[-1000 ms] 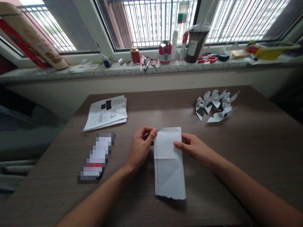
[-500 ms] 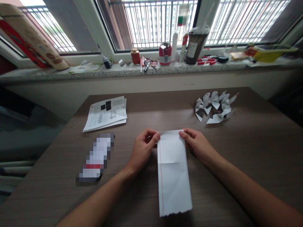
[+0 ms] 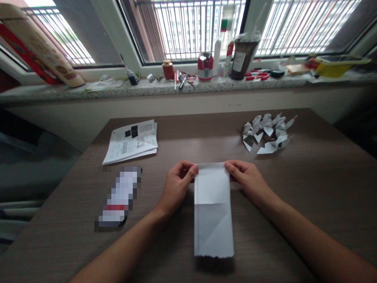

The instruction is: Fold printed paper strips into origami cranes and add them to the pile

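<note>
Right hand point(image 3: 247, 177) has moved up the paper point(image 3: 212, 212).

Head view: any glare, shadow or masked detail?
Head view: daylight washes out the white-framed glass window; head view, soft sheen on the brown wood-grain table, dark shadow below the ragged near edge of the creased white paper strip; head view, mosaic blocks mask the flat oblong pale-and-dark object at left.
</note>
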### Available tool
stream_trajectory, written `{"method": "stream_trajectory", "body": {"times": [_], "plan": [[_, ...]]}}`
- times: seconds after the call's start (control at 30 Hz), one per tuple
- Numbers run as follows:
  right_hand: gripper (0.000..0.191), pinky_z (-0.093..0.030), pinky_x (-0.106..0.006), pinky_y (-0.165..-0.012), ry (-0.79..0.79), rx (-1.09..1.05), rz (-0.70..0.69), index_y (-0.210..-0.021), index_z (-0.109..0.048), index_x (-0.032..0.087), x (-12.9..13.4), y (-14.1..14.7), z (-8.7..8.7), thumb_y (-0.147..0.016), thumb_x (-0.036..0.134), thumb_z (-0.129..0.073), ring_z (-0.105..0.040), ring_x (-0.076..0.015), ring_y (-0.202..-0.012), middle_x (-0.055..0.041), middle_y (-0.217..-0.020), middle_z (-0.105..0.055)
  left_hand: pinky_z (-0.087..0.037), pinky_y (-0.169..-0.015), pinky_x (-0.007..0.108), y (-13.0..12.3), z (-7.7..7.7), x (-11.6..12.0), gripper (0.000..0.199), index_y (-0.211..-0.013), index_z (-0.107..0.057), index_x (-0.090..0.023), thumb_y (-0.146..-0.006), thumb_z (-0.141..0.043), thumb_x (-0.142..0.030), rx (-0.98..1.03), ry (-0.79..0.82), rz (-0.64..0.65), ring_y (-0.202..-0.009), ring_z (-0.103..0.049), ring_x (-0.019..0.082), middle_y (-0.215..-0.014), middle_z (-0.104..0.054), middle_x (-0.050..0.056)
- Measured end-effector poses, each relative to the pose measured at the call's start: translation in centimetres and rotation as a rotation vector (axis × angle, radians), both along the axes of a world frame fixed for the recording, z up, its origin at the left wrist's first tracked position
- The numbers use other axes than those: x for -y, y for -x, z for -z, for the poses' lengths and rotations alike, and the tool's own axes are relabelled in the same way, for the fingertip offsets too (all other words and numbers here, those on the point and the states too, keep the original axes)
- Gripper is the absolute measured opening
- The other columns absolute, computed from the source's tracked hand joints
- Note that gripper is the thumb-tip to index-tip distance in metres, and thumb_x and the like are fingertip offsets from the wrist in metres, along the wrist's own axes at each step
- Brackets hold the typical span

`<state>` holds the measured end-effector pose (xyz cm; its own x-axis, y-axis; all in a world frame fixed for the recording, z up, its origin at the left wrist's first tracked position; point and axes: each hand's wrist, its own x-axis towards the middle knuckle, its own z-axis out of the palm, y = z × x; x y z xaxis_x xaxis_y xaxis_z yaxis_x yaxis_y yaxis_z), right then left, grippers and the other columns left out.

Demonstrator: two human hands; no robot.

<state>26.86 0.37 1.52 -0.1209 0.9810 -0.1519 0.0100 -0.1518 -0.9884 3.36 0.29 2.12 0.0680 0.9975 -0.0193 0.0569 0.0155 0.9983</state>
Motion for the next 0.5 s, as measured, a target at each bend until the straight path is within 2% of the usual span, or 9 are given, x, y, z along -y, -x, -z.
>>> {"method": "stream_trajectory", "body": {"times": [0.23, 0.5], "plan": [[0.041, -0.051, -0.031, -0.068, -0.082, 0.151, 0.008, -0.096, -0.081, 0.019, -0.16, -0.35, -0.19, -0.091, 0.058, -0.070, -0.062, -0.0187, -0.075, -0.0045, -0.084, -0.073, -0.055, -0.070, 0.024, -0.05, -0.33, 0.09, 0.028, -0.089, -0.065, -0.017, -0.095, -0.070, -0.044, -0.014, -0.004, 0.011, -0.078, -0.063, 0.016, -0.086, -0.066, 0.002], [0.042, -0.054, -0.033, -0.071, -0.162, 0.181, 0.003, -0.109, -0.082, 0.022, -0.17, -0.47, 0.40, -0.094, 0.057, -0.066, -0.066, -0.0214, -0.079, -0.0052, -0.092, -0.078, -0.053, -0.068, 0.023, -0.06, -0.10, -0.02, 0.027, -0.088, -0.064, -0.018, -0.094, -0.070, -0.044, -0.019, -0.031, 0.002, -0.076, -0.062, 0.015, -0.083, -0.065, 0.001]]}}
